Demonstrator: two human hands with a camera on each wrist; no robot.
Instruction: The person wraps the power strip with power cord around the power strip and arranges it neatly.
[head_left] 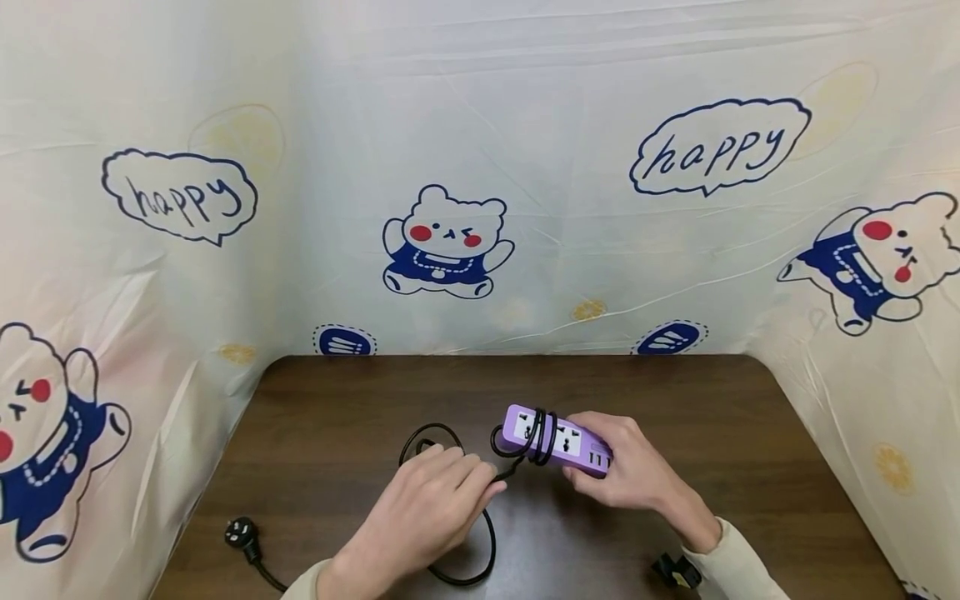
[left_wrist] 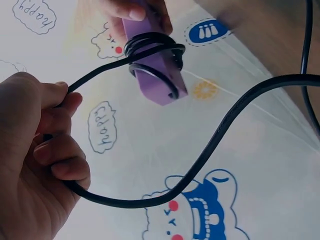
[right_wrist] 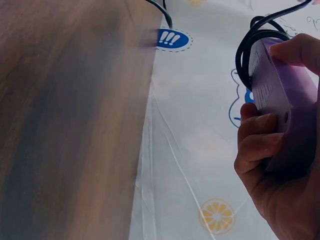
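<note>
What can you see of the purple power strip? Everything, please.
The power strip is purple and plastic-looking, long and narrow, with white socket panels and a few dark slots on one face. A black cord leaves one end and winds around it several times. The right hand grips the other end, by the slots, holding the strip aslant above the brown table.

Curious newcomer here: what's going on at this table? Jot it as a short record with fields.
Left hand: grips black cord
Right hand: holds purple power strip
Cord: wound around the strip
Plug: on the table, left of the left hand
Small dark object: beside the right sleeve, details unclear
Backdrop: pale, with printed bears and "happy" bubbles
</note>
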